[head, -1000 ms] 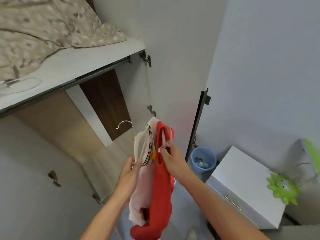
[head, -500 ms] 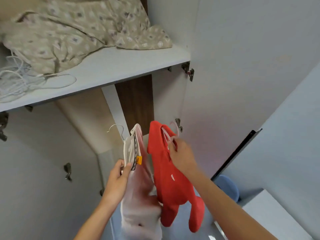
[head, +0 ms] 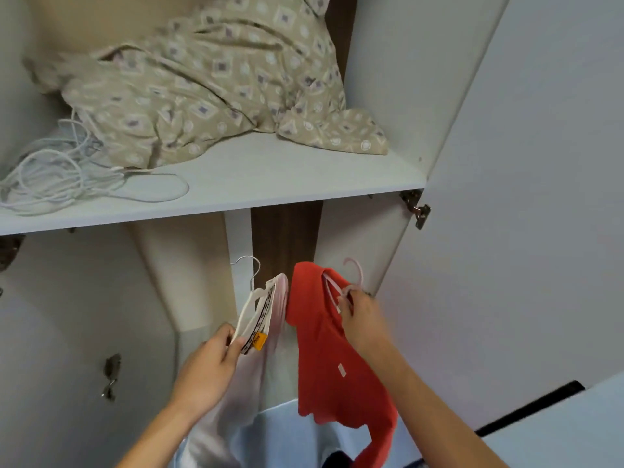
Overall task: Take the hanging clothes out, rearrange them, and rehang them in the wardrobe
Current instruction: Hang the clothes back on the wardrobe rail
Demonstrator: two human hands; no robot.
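Two hung garments, white (head: pixel 250 376) and red (head: pixel 324 349), one per hand.

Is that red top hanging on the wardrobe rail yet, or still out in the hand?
Out. The right hand grips the pink hanger carrying the red top; its hook is free, on no rail.

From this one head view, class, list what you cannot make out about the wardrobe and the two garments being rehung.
- Hanging rail: none visible; the shelf overhangs that space.
- White garment: hem cut off by the bottom edge.
- Yellow tag: print too small to read.
- Red garment: its pink hanger is mostly inside the cloth and the right hand.
- Left hand: fingertips hidden behind the collar.
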